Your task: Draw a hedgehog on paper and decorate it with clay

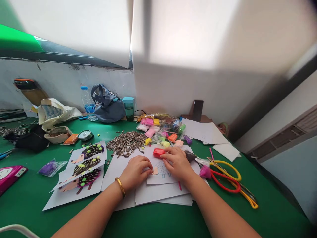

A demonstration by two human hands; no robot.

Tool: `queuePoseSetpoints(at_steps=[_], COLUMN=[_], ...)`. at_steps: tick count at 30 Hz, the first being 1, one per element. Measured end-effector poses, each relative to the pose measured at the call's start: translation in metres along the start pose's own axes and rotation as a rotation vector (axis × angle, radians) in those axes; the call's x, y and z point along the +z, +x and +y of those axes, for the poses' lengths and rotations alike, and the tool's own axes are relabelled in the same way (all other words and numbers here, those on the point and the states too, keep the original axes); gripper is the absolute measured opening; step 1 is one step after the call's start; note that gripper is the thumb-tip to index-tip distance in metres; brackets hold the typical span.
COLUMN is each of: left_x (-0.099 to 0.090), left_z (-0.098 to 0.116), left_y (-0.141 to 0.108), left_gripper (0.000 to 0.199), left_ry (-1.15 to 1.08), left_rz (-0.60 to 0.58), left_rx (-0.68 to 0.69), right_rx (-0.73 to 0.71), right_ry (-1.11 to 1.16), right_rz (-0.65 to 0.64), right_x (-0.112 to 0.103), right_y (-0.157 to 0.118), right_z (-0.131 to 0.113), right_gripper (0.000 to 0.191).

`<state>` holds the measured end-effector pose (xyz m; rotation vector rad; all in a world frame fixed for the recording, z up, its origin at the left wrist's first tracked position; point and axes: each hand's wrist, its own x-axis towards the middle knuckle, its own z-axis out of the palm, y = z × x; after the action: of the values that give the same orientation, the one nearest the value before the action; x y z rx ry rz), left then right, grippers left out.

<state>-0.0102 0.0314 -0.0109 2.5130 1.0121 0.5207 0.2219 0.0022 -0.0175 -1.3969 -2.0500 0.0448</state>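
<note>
A hedgehog drawing in blue outline (162,168) lies on a sheet of white paper, with flat peach modelling clay (155,170) on its snout. My left hand (135,171) rests at the left edge of this drawing, fingers bent and drawn together, their tips at the peach clay. Whatever may be between them is hidden. My right hand (178,164) reaches over the drawing's right side, fingers apart and slightly bent. Its fingertips are close to a red clay packet (158,152); I see nothing held in it.
Sunflower seeds (127,142) are heaped behind my left hand, beside several clay packets (150,132). Finished hedgehog pictures (86,178) overlap at left. Scissors with red and yellow handles (226,177) lie right. Behind stand a blue bag (110,110), a cup (128,109) and a phone (197,110).
</note>
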Motion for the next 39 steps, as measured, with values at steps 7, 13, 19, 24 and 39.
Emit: queuePoseSetpoints(at_steps=[7,13,19,24,39], left_x=[0.005,0.0,0.0,-0.005,0.005], left_z=[0.0,0.002,0.004,0.004,0.029], left_y=[0.001,0.001,0.004,0.011,0.036], left_gripper=[0.006,0.016,0.024,0.032,0.029], left_ry=[-0.014,-0.022,-0.095,-0.224,0.105], left_rz=[0.024,0.006,0.049,0.233,0.262], left_rx=[-0.067,-0.055,-0.072,-0.226,-0.229], right_rx=[0.003,0.0,0.021,0.05,0.141], right_ry=[0.005,0.002,-0.026,-0.014,-0.063], right_rz=[-0.012,-0.018,-0.051,-0.049,0.072], right_x=[0.001,0.003,0.002,0.0,0.002], right_y=[0.0,-0.001,-0.001,0.001,0.002], right_z=[-0.001,0.002,0.001,0.001,0.02], right_gripper=[0.026,0.026,0.027,0.03,0.03])
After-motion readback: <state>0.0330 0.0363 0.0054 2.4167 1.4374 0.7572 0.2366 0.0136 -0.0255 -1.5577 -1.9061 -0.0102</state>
